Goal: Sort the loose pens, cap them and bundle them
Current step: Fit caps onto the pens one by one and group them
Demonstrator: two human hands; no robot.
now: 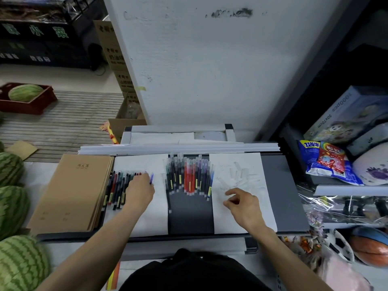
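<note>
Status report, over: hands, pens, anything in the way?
Left hand pinches a blue pen beside the loose uncapped pens. Right hand curled over clear plastic caps, grasp unclear. Row of capped pens on dark desk. Nothing in the way.

— Is this someone's home?
— No, a small shop: watermelons stacked at the left, snack bags and a boxed puzzle on the shelf, balls below, notebooks and many pens.

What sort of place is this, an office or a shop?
Probably a small general shop: watermelons lie at the left, snack packets and a boxed jigsaw fill the shelves at right, and balls sit below.
</note>
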